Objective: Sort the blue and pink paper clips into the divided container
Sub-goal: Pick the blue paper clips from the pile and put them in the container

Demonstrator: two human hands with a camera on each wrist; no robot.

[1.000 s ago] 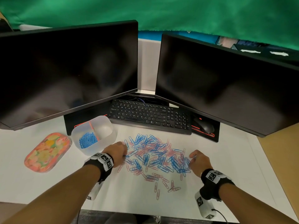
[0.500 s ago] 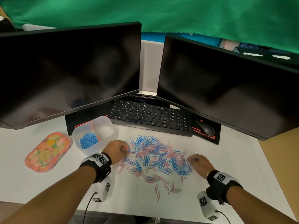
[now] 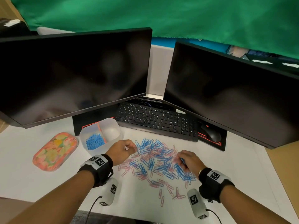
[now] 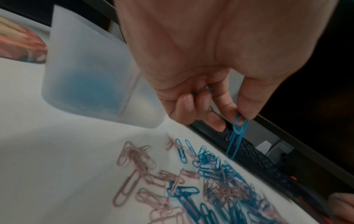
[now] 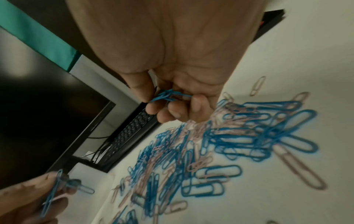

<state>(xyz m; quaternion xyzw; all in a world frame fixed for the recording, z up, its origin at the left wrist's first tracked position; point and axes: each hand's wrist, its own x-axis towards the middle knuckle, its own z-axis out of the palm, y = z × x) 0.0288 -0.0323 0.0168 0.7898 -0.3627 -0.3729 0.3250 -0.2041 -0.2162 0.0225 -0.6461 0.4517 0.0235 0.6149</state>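
A mixed heap of blue and pink paper clips (image 3: 155,160) lies on the white desk before the keyboard. The translucent divided container (image 3: 100,135) stands left of it, with blue clips (image 3: 94,141) in its left compartment; the right compartment looks bare. My left hand (image 3: 124,151) hovers at the heap's left edge, close to the container, and pinches dangling blue clips (image 4: 236,134) between thumb and fingers. My right hand (image 3: 187,160) is at the heap's right side, fingers curled round a small bunch of blue clips (image 5: 168,95).
A black keyboard (image 3: 158,120) and a mouse (image 3: 210,135) lie behind the heap, under two dark monitors (image 3: 72,75). A pink patterned lid (image 3: 55,151) rests left of the container. Several stray pink clips (image 3: 169,191) lie toward the desk's front edge.
My left hand has lifted from the heap's left edge with blue clips pinched. My right hand has drawn in from the heap's right rim over the clips, holding a blue bunch.
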